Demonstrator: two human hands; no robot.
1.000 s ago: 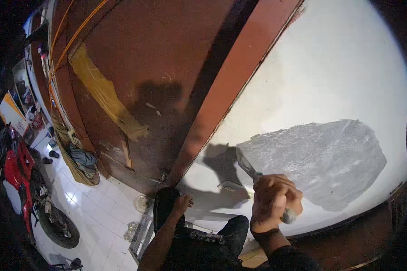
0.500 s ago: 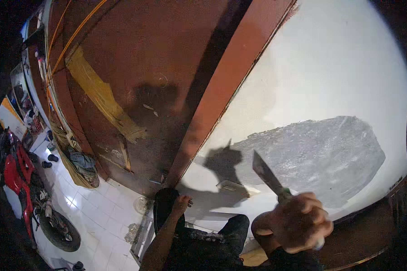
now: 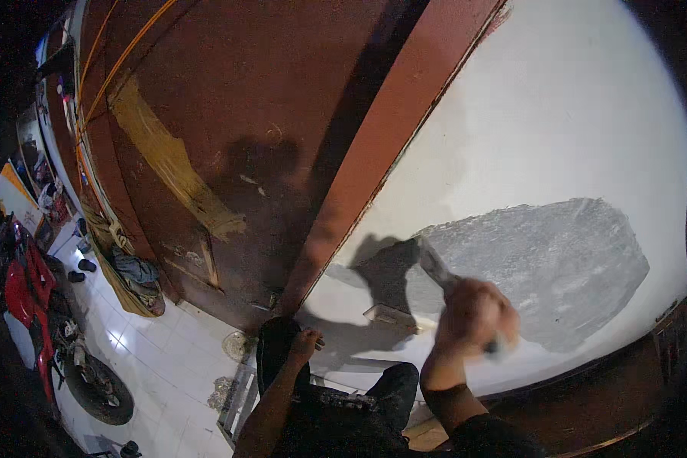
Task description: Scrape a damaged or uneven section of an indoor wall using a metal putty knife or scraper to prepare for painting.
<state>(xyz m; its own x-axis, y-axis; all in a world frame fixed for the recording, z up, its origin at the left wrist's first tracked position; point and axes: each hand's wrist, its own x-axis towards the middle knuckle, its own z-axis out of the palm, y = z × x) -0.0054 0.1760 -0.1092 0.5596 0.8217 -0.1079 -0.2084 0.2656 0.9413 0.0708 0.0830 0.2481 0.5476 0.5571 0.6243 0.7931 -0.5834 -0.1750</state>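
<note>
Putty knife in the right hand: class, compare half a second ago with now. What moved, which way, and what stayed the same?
The right hand moved left and upward in the picture, carrying the putty knife with it; the blurred blade now shows at the left end of the grey patch. Nothing was taken hold of or let go. The left hand stayed by the left knee.

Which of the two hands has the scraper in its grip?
The right hand, by the grey patch on the white wall, grips the scraper; the left hand rests by the knee with no tool visible.
</note>
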